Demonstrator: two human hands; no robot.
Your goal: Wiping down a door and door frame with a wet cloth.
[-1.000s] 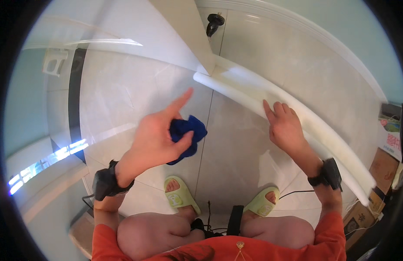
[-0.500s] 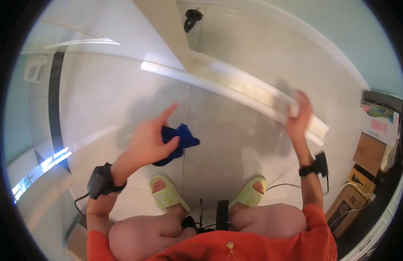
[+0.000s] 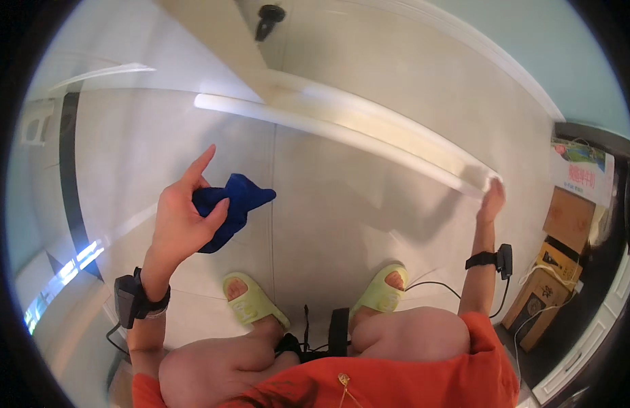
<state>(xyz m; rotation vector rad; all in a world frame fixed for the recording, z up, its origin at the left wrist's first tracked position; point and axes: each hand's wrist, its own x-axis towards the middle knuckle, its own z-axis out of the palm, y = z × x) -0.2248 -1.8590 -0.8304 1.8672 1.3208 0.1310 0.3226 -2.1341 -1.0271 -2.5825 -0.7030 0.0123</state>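
A dark blue cloth (image 3: pixel 228 207) hangs bunched in my left hand (image 3: pixel 182 216), held between palm and thumb while the index finger points out ahead. The cloth is above the floor, left of the middle. My right hand (image 3: pixel 492 198) is at the near right end of a long, narrow white and cream panel (image 3: pixel 369 129) with rounded white edges. Its fingers are bent against that end, and a small whitish patch shows at them; I cannot make out whether it is a held thing. Both wrists wear black strapped devices.
Pale tiled floor (image 3: pixel 315 204) lies below, with my feet in light green slippers (image 3: pixel 255 300). A black doorstop (image 3: pixel 269 22) stands at the far side. Cardboard boxes (image 3: pixel 568 216) with loose cords are stacked at the right, beside a white-edged cabinet (image 3: pixel 587 347). A cable runs from my right wrist.
My left hand has moved left and slightly away with the blue cloth. My right hand has moved right and nearer, onto the panel's end. The whole view has shifted somewhat.
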